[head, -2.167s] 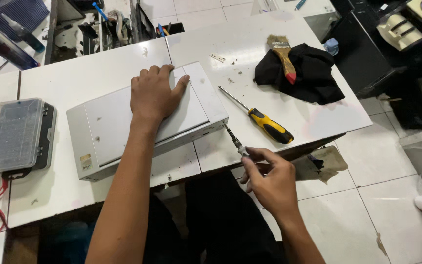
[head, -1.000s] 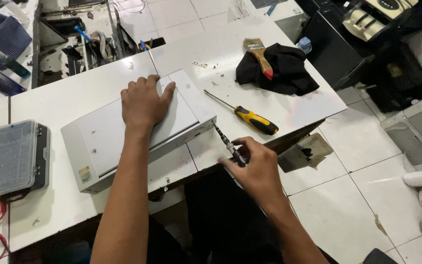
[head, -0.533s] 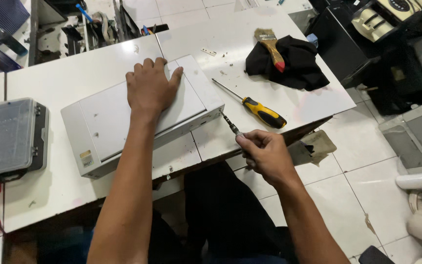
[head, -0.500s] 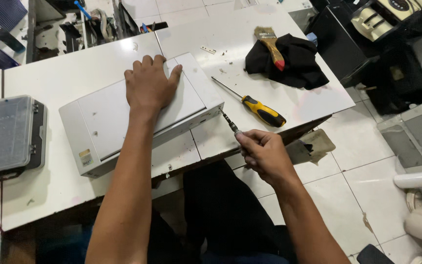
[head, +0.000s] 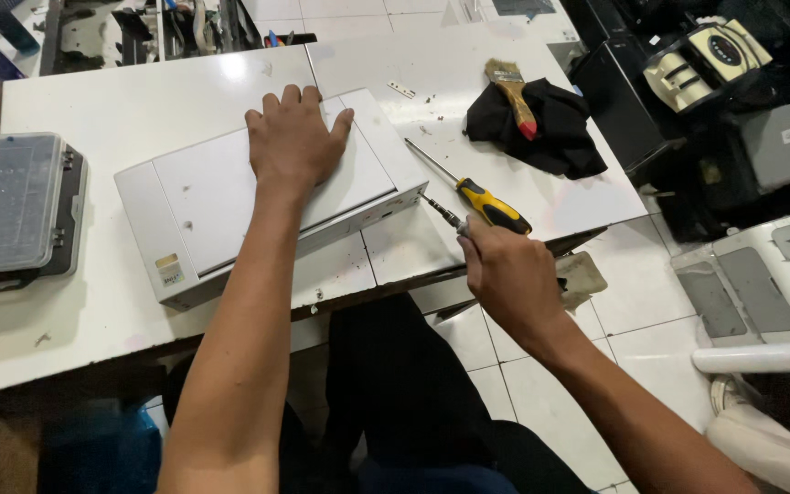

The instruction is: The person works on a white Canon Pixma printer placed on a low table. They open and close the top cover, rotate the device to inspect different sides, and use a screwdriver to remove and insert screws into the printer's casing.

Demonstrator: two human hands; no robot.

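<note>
Right now your left hand (head: 294, 137) lies flat, palm down, on top of the white box-shaped device (head: 267, 197), its fingers (head: 290, 99) spread and open, gripping nothing. That device sits slantwise on the white table (head: 112, 101), its right end pointing toward the far side and its front edge close to the table's near edge.

Your right hand (head: 505, 274) is just off the near edge of the table, fingers closed around a small dark screwdriver (head: 443, 212). Only its thin shaft shows above your fist; the tip points at the right end of the white device and sits just beside it, though whether it touches cannot be told.

Just beyond your right hand lies a second screwdriver with a yellow and black handle (head: 482, 201), flat on the table, untouched, its long shaft aimed away from you. Farther right there is a crumpled black cloth (head: 550, 128) with a paintbrush (head: 514, 96) resting on it, wooden handle with a red end. At the left end of the table, well apart from both hands, you have a grey plastic compartment case (head: 11, 210) with its clear lid shut. A few tiny loose bits lie on the table near the cloth.
</note>
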